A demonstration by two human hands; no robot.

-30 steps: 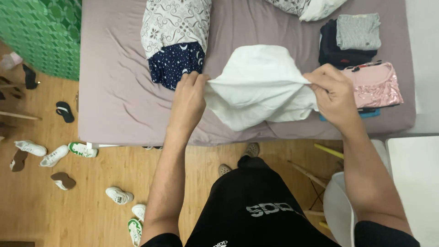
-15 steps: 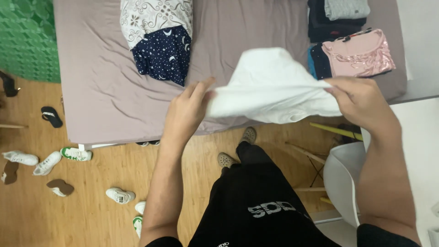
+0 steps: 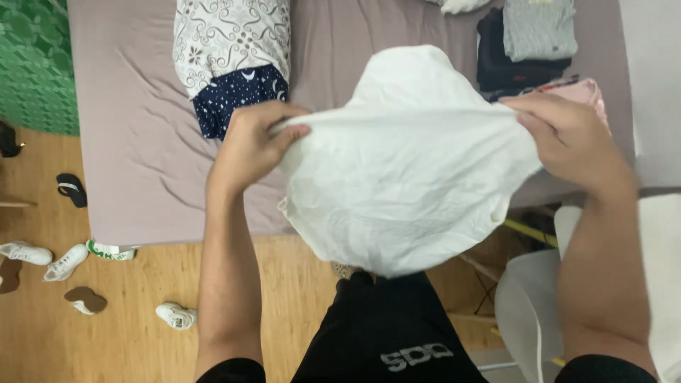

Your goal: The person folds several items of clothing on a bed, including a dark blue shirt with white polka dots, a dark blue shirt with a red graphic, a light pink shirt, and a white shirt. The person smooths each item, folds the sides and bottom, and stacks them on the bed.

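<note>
Head view showed the left hand (image 3: 252, 145) and right hand (image 3: 567, 138) with fingers pinched on a white cloth (image 3: 404, 170) at frame centre, held over the grey bed (image 3: 135, 163) (edge near shoes); a folded clothes stack (image 3: 528, 39) sat upper right, a patterned pillow (image 3: 230, 42) upper left

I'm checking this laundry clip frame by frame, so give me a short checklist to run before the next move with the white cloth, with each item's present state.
1. Left hand has a grip on the white cloth: ok.
2. Right hand has a grip on the opposite edge: ok.
3. Cloth held off the wooden floor: ok.
4. Cloth spread flat between the hands: not ok, it sags and bunches.
5. Bare bed sheet in front to lay it on: ok.
6. Cloth the right way out: cannot tell.
</note>
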